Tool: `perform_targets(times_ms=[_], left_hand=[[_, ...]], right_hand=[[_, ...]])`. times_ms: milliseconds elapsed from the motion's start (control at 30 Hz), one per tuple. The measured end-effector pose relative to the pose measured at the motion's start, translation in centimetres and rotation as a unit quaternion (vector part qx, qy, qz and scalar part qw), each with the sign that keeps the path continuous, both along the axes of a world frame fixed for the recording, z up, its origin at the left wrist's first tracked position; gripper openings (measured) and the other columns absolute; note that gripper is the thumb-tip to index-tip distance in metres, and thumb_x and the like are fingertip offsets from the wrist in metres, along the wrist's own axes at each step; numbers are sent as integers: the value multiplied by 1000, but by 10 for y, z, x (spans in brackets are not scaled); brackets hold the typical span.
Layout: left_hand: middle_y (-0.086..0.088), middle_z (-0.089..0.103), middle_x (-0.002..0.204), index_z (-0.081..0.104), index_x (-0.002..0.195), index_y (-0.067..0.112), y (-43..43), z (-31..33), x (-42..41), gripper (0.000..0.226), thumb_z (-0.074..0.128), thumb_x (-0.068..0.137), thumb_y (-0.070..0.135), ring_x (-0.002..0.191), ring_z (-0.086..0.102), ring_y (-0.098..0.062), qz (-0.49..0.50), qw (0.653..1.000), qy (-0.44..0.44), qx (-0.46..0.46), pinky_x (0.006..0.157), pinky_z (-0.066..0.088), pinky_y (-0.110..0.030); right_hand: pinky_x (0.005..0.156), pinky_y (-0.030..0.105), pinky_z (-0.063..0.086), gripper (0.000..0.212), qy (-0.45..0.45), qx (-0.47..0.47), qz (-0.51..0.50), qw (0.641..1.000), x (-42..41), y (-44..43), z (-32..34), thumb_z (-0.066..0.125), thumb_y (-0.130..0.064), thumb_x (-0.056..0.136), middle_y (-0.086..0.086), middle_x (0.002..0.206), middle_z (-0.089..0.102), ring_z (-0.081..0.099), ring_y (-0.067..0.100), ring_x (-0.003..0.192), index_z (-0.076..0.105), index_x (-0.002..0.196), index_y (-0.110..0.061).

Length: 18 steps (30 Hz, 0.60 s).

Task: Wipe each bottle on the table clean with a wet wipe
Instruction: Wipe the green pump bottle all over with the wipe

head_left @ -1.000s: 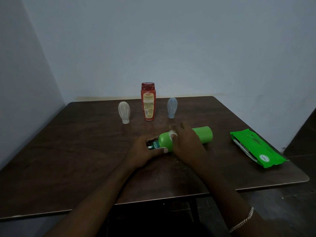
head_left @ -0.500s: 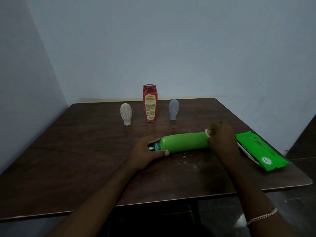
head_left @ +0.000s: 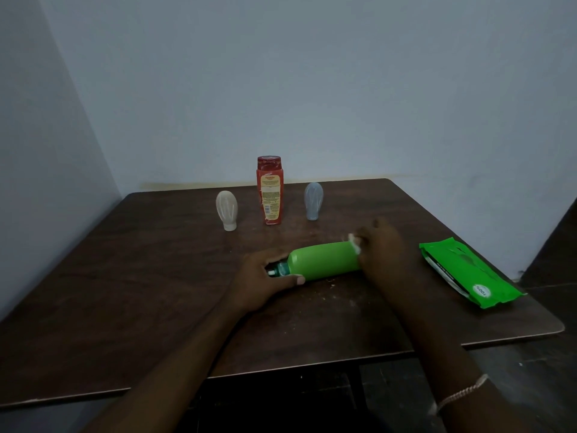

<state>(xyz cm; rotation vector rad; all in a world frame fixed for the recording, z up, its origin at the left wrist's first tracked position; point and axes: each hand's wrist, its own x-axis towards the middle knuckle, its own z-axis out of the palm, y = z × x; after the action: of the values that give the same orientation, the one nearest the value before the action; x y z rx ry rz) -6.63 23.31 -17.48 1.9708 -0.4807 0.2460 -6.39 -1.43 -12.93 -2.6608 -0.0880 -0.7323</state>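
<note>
On the dark table, near the middle, a smooth bright-green bottle lies on its side, teal neck pointing left. The left hand grips that neck; the right hand clutches a white wet wipe against its base.

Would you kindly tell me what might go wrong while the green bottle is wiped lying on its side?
1. The green bottle lies on its side, held only at the neck by the left hand; pressure from the right hand and wipe at the base may roll or swing it.
2. Pale specks dot the table beside it and may soil it again.
3. A long stroke could nudge the pack nearby.
</note>
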Motion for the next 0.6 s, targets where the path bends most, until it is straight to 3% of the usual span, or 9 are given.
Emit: perform_targets(times_ms=[167, 400, 600], left_hand=[[14, 76, 106, 74, 118, 25, 2, -2, 3, 56, 92, 66, 38, 95, 72, -7, 2, 1000, 12, -1, 86, 60, -42], [14, 77, 102, 75, 113, 28, 0, 3, -1, 44, 90, 71, 27, 91, 74, -9, -9, 1000, 20, -14, 84, 60, -38], [16, 72, 112, 72, 119, 31, 1, -1, 2, 53, 91, 70, 29, 103, 67, -5, -13, 999, -31, 30, 88, 57, -33]], right_hand=[[63, 24, 31, 9, -19, 35, -47, 998, 4, -42, -11, 72, -12, 83, 19, 80, 59, 58, 31, 68, 78, 88, -8], [70, 31, 37, 17, -41, 165, -106, 980, -10, -35, -34, 74, -11, 79, 22, 94, 65, 61, 37, 86, 76, 95, -8], [67, 26, 28, 12, -69, 149, -97, 982, -11, -29, -19, 74, -10, 80, 19, 89, 64, 61, 36, 82, 75, 90, -5]])
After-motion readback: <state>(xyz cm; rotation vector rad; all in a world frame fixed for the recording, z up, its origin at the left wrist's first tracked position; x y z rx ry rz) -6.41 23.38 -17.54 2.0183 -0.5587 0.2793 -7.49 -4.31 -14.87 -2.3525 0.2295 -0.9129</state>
